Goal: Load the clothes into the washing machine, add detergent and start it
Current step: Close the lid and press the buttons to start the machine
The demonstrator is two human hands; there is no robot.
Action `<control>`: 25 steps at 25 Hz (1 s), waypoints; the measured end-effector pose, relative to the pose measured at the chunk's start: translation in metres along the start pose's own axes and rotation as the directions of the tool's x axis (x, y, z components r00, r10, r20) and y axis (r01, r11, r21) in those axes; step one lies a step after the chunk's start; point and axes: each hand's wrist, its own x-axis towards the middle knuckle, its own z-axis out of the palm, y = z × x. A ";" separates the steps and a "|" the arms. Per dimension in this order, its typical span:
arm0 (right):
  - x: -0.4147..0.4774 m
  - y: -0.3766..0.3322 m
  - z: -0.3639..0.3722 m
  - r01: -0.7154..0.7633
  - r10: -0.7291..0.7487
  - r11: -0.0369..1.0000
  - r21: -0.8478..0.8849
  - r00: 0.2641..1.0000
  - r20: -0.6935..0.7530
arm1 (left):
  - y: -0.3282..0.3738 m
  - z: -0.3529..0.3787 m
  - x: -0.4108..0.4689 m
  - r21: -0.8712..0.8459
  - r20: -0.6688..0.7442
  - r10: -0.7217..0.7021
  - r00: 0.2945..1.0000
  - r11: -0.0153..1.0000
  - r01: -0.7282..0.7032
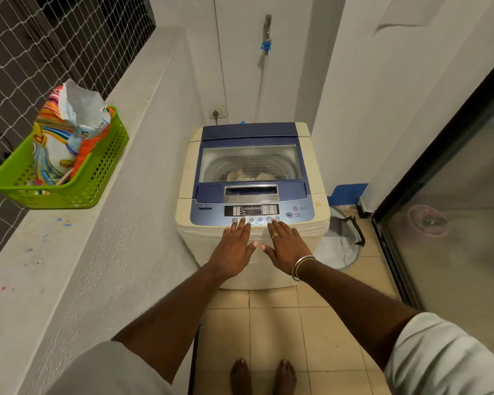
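Washing machine [311, 201], head view: against the back wall, lid [251, 132] shut, clothes [248, 175] inside. Left hand [234, 246] and right hand [287, 248] spread flat, fingertips [243, 221] on the button row [256, 220] at its front edge, probably setting the cycle before start.

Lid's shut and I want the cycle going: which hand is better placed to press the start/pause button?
Right, probably. The right hand has its fingertips on the button row just left of the start/pause button; the left hand rests farther away.
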 end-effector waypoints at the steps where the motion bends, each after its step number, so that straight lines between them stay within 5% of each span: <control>1: 0.000 -0.001 0.001 -0.001 0.001 1.000 0.005 1.000 -0.001 | -0.001 0.000 0.000 -0.004 -0.003 0.001 1.000 1.000 -0.001; 25: 0.051 0.050 -0.011 -0.196 0.205 0.978 -0.075 0.970 0.131 | -0.019 0.009 0.016 -0.047 -0.075 0.022 0.997 0.999 -0.026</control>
